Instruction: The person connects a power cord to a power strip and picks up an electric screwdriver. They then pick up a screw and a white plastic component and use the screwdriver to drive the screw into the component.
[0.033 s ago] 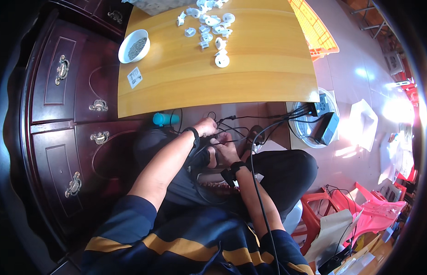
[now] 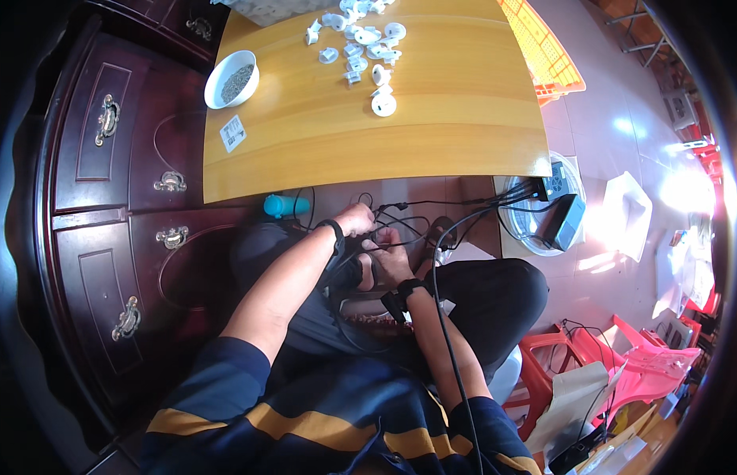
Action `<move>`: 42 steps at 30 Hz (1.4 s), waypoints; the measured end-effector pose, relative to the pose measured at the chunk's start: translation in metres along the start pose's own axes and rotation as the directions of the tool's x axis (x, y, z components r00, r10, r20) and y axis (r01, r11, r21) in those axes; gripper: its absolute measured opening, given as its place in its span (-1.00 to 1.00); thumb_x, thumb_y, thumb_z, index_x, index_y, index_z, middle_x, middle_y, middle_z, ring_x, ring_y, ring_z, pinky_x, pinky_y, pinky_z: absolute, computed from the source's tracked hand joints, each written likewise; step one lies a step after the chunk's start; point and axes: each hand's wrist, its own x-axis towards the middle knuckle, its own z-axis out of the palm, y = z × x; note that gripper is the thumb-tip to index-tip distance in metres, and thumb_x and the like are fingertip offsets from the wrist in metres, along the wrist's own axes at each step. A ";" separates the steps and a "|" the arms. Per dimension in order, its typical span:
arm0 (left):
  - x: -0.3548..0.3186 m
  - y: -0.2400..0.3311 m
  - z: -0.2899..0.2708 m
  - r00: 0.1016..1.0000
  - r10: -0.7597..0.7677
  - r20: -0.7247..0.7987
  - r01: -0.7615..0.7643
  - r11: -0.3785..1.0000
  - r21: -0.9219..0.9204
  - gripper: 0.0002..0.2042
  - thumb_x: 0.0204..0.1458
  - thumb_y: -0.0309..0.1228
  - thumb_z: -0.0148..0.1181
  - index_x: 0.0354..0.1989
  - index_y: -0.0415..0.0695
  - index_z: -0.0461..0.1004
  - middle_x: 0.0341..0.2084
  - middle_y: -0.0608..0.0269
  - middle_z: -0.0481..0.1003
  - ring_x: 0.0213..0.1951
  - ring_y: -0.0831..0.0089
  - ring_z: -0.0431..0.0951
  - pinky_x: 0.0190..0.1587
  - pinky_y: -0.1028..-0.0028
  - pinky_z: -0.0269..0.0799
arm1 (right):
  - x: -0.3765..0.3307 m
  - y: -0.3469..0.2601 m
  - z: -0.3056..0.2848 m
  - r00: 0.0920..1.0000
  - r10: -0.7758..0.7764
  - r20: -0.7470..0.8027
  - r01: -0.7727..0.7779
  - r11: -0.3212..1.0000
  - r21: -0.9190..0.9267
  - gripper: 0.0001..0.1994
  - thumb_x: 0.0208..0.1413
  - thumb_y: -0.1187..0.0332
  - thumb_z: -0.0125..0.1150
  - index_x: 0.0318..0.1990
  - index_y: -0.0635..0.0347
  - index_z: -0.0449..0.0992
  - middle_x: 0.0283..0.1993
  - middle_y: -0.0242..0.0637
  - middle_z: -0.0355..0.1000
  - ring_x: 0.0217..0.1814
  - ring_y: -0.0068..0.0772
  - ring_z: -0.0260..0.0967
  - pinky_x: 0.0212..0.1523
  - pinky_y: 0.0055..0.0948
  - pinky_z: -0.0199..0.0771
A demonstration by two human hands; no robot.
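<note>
Nearest is the dark-blue shirt with a yellow-orange stripe (image 2: 309,427), with the black-trousered right knee (image 2: 495,297) beyond it. Over the lap, the right hand (image 2: 391,257) has its fingers curled close together; the left hand (image 2: 354,219), also curled, is just beyond it. Whether either pinches anything I cannot tell. The thin black cables (image 2: 396,206) lie right around both hands and run rightward to a clear round plastic tub (image 2: 535,244) holding a black box-shaped device (image 2: 565,222). A teal cylindrical bottle (image 2: 288,207) lies left of the hands. Farther off, the yellow wooden tabletop (image 2: 463,134) carries a white bowl of small grey pieces (image 2: 217,81) and scattered white round plastic parts (image 2: 367,36).
</note>
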 end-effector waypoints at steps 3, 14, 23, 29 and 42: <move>0.006 -0.004 -0.001 0.995 -0.031 0.096 0.033 0.999 -0.018 -0.83 0.05 -0.31 0.25 -0.41 -0.15 0.61 -0.58 0.31 0.52 -0.51 0.52 0.49 -0.49 0.47 0.40 | 0.004 0.004 -0.001 0.994 -0.064 -0.087 0.029 0.934 -0.356 -0.48 0.04 0.27 0.40 0.11 0.12 0.29 -0.16 -0.18 0.49 -0.10 -0.24 0.49 -0.06 -0.32 0.49; -0.015 0.016 0.004 0.934 -0.034 0.355 0.114 0.972 -0.207 -0.67 0.09 -0.11 0.25 -0.17 -0.14 0.56 -0.36 0.26 0.55 -0.34 0.42 0.54 -0.34 0.43 0.50 | 0.010 0.018 -0.017 0.992 0.118 -0.049 -0.128 0.936 -0.328 -0.40 0.11 0.19 0.27 0.31 -0.05 0.23 -0.15 -0.13 0.56 -0.07 -0.17 0.55 -0.05 -0.28 0.49; -0.030 0.034 -0.031 0.995 0.058 0.080 -0.042 0.982 -0.186 -0.83 0.10 -0.32 0.14 -0.37 -0.17 0.52 -0.56 0.29 0.53 -0.64 0.56 0.48 -0.71 0.55 0.23 | 0.021 0.038 -0.051 0.989 0.012 -0.146 -0.069 0.917 -0.393 -0.66 0.14 0.33 0.10 0.07 0.18 0.48 -0.41 -0.22 0.49 -0.38 -0.35 0.49 -0.29 -0.37 0.51; -0.017 0.023 -0.067 0.987 0.035 -0.157 -0.089 0.932 -0.352 -0.75 0.25 -0.21 -0.02 -0.13 -0.11 0.45 -0.45 0.31 0.51 -0.61 0.59 0.44 -0.70 0.63 0.18 | -0.021 -0.045 -0.025 0.982 0.172 -0.077 -0.182 0.970 -0.161 -0.79 0.18 0.39 0.01 -0.12 0.31 0.46 -0.51 -0.35 0.38 -0.51 -0.50 0.37 -0.41 -0.48 0.46; -0.026 0.101 -0.029 0.909 0.418 0.017 -0.269 0.616 -0.740 -0.82 0.23 -0.40 0.03 -0.03 -0.12 0.38 -0.45 0.26 0.49 -0.38 0.41 0.56 -0.38 0.44 0.50 | -0.054 -0.055 0.005 0.931 0.269 0.246 -0.350 0.845 0.405 -0.90 0.20 0.50 -0.03 -0.16 0.24 0.36 -0.41 -0.28 0.39 -0.34 -0.38 0.42 -0.30 -0.43 0.46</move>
